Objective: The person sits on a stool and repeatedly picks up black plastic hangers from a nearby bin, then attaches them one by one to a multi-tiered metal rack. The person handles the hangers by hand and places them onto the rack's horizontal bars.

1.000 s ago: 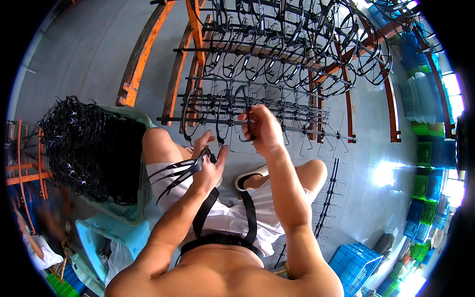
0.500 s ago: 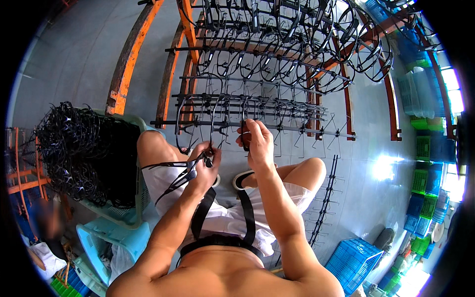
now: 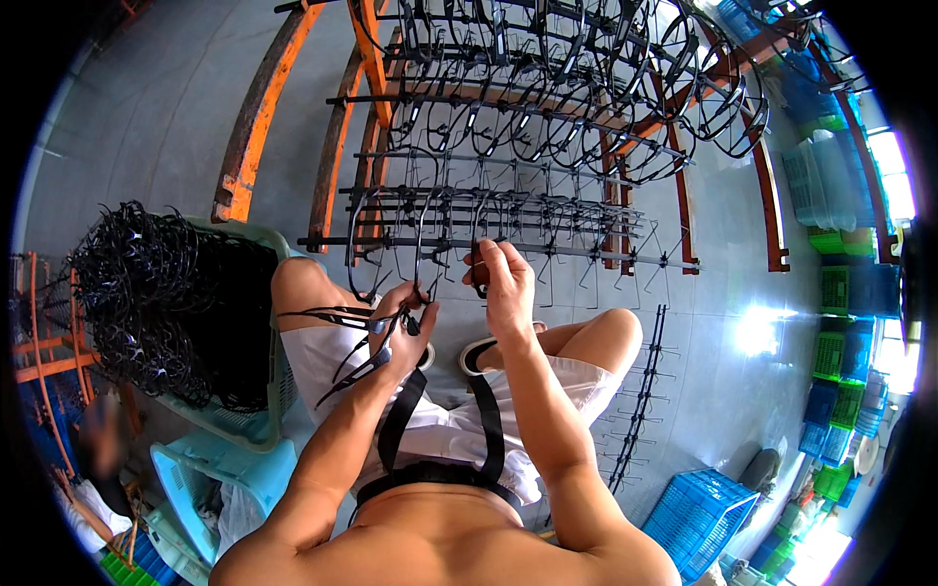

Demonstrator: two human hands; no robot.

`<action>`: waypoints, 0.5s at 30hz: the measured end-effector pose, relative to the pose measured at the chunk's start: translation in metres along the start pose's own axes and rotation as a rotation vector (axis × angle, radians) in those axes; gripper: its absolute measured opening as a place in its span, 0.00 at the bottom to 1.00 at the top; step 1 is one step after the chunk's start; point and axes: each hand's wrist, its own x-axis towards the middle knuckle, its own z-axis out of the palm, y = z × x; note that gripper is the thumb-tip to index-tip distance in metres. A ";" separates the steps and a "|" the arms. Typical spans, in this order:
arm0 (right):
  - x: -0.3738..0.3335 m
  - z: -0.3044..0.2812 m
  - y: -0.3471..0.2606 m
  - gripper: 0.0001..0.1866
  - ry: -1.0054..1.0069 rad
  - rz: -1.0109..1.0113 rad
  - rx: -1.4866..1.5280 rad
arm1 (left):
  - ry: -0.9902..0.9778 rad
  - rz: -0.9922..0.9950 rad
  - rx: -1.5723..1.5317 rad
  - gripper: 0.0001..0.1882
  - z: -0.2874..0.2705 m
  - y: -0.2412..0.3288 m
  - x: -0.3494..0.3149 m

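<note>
My left hand (image 3: 408, 337) is closed around several black glasses frames (image 3: 344, 314), whose thin arms stick out to the left over my thigh. Pinched in my right hand (image 3: 508, 291) is another black glasses frame (image 3: 479, 220), set against the nearest hooked rod (image 3: 576, 252) of the rack. Its lower part is partly hidden behind my fingers. Just left of it, two more curved frames (image 3: 420, 230) hang from the same rod, their lower ends close to my left fingertips. Bare wire hooks stick out along the rod to the right.
An orange metal rack (image 3: 256, 117) carries further rods hung with black frames (image 3: 547, 127). At my left, a pale green crate (image 3: 283, 391) holds a big heap of black frames (image 3: 147, 303). A loose hooked rod (image 3: 640, 400) and a blue crate (image 3: 696, 518) lie at right. Another person (image 3: 98, 488) is at far left.
My right hand has shifted slightly left and down at the rod. The glasses frames in my left hand have tilted and spread a little. The hanging frames have barely moved.
</note>
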 end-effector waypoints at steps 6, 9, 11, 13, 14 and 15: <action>-0.008 -0.013 -0.014 0.17 -0.072 0.146 -0.175 | 0.022 0.052 0.098 0.27 0.004 0.003 0.007; -0.013 -0.014 -0.020 0.18 -0.094 0.182 -0.217 | 0.016 -0.024 0.070 0.24 0.005 0.011 0.012; -0.009 -0.018 -0.016 0.17 -0.096 0.161 -0.231 | -0.005 -0.092 0.058 0.24 0.004 0.011 0.013; -0.009 -0.017 -0.015 0.17 -0.083 0.136 -0.234 | 0.010 -0.071 0.050 0.24 0.004 0.018 0.014; -0.008 -0.016 -0.016 0.17 -0.079 0.137 -0.209 | 0.000 -0.075 0.049 0.24 0.004 0.018 0.016; -0.008 -0.015 -0.019 0.17 -0.075 0.137 -0.185 | -0.010 -0.080 0.048 0.24 0.004 0.018 0.016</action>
